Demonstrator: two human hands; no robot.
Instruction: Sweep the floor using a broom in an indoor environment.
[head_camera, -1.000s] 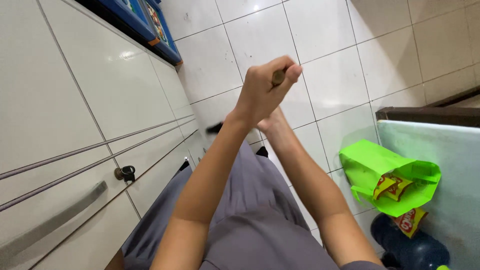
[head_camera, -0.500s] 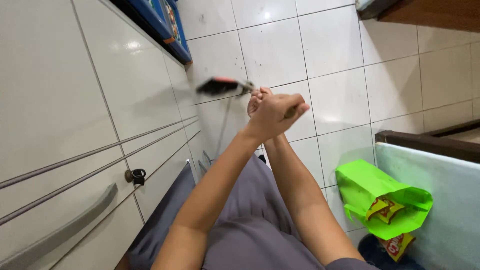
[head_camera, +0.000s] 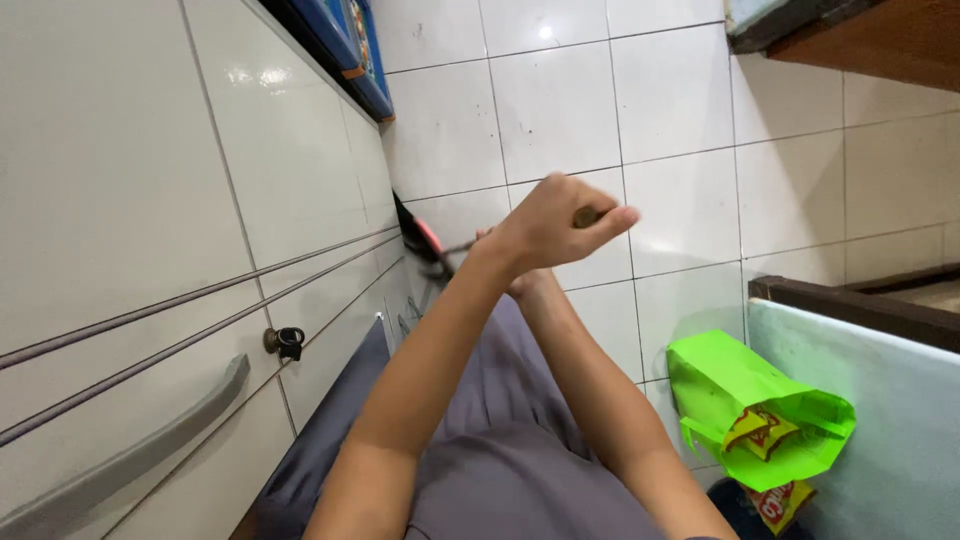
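Note:
My left hand (head_camera: 555, 228) is closed around the top of a thin broom stick, and the stick's brown wooden end (head_camera: 586, 215) shows between thumb and fingers. My right hand (head_camera: 522, 284) grips the same stick lower down and is mostly hidden behind my left wrist. The stick runs left and down to the broom head (head_camera: 423, 238), black with a red band, which sits low on the white tiled floor (head_camera: 560, 100) against the base of the white cabinets (head_camera: 290, 150). My grey clothing fills the bottom middle of the view.
The cabinets along the left carry a long grey handle (head_camera: 130, 440) and a key in a lock (head_camera: 286, 342). A bright green bag (head_camera: 760, 410) with snack packets lies at the lower right beside a pale tabletop (head_camera: 880, 400). Blue boxes (head_camera: 352, 45) stand at the top left.
The broom head has swung from a raised spot ahead of my hands down and left to the cabinet base. My hands have shifted slightly to the right.

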